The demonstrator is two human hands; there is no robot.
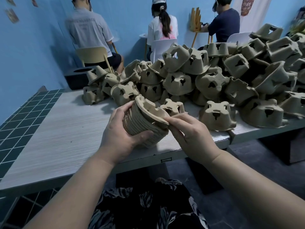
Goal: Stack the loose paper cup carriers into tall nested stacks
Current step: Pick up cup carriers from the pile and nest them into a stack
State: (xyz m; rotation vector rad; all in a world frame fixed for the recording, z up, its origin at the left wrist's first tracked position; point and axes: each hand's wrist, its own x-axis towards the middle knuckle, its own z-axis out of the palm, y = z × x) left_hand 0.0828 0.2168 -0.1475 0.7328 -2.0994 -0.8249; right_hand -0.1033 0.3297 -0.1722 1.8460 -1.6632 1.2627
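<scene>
Dozens of loose carriers, moulded pulp, beige: heaped pile [214, 76] covering the far and right part of the table [57, 123], most lying upside down, several leaning on one another; the heap reaches the right-hand table edge. Risk: a careless pull from low in the heap likely brings neighbours sliding down, and those near the edge could drop to the floor

1 nested stack [140, 123], many layers deep by its ribbed side, held tilted above the near table edge, clear of the tabletop. Risk: rims that sit crooked would probably jam the next piece or make the stack lean as it grows tall

1 top carrier [151, 109], part-seated on that stack, its rim flared and uneven on the right. Risk: soft pulp may crease or tear if forced down while skewed

1 single carrier [171, 106], upside down on the table just behind the stack, apart from the heap, seemingly the easiest next pick

1 left hand [122, 134], wrapped round the stack's side, thumb across the lower ribs. Risk: a slack hold on a tilted stack could let layers slip apart

1 right hand [189, 136], fingers pinching the top carrier's right rim

3 people seated beyond the table, backs turned, not involved
</scene>
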